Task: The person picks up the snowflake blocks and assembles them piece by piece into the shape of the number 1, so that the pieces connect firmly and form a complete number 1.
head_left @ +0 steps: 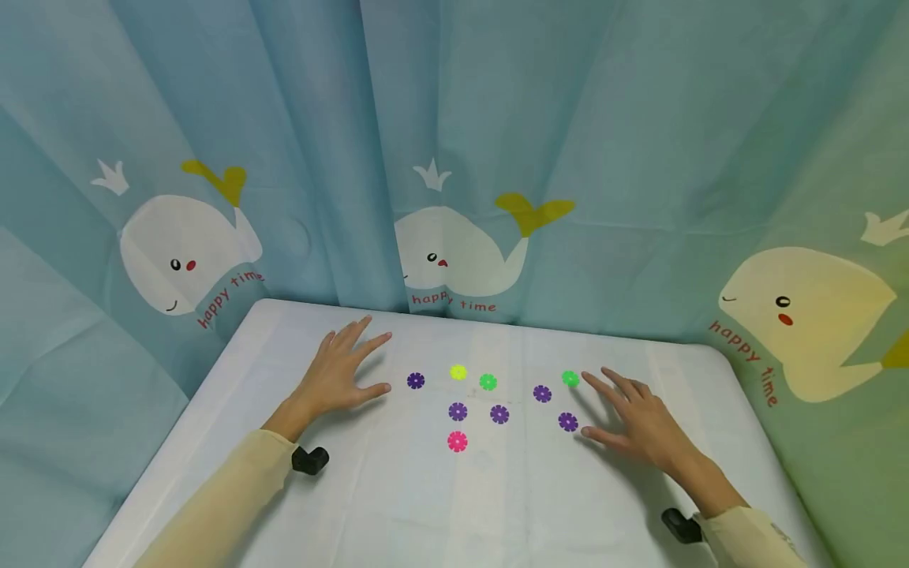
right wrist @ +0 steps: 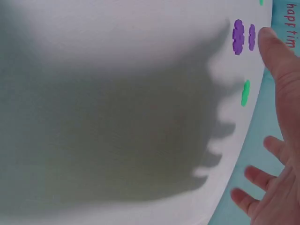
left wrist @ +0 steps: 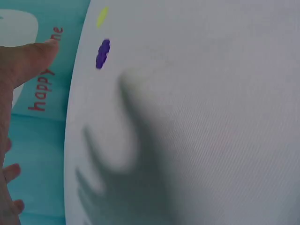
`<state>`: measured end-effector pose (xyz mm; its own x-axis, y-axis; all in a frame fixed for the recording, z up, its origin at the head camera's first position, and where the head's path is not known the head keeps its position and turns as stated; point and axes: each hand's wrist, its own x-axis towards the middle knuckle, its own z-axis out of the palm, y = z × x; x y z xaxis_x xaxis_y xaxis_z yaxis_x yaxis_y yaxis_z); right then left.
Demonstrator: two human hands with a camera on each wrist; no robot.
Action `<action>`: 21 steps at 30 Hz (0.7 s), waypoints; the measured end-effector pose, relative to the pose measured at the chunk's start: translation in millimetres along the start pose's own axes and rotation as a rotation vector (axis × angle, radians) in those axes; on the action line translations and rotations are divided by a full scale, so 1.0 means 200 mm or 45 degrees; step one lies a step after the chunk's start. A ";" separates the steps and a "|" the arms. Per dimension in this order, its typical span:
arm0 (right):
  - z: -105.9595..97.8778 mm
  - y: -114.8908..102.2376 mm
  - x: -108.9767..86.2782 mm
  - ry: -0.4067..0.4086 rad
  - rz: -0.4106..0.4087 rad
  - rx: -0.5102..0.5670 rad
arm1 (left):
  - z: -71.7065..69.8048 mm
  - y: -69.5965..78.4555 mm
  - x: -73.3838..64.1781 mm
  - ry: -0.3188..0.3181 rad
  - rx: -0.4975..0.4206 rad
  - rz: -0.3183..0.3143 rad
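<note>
Purple disc (head_left: 568, 422): by thumb of right hand (head_left: 642, 426); probably light, stiff; pinch rim.
Right hand: spread, holding nothing.
Left hand (head_left: 332, 377): same.

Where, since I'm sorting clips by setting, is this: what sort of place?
Probably a curtained-off tabletop workspace, likely indoors: a blue-green fabric curtain printed with white whales hangs behind a white, round-cornered table carrying flat, notched purple, green, yellow and pink discs.

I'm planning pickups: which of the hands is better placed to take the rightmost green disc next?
Probably the right hand: it is spread close beside that green disc, while the left hand is much farther away, nearest the leftmost purple disc.
</note>
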<state>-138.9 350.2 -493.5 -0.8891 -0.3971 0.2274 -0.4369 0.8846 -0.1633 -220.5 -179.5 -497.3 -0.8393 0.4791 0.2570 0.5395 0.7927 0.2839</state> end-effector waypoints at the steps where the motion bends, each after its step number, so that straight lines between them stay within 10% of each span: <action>1: 0.00 0.00 0.00 0.002 0.003 0.018 | 0.01 0.01 0.00 0.007 -0.017 0.009; 21: 0.09 -0.10 0.02 0.119 0.023 0.579 | 0.18 0.39 -0.01 -0.157 -0.682 0.045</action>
<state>-136.1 327.1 -507.4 -0.8904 -0.3402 0.3026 -0.4550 0.6858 -0.5680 -179.1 -104.7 -508.1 -0.8043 0.5682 0.1741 0.4996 0.4880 0.7157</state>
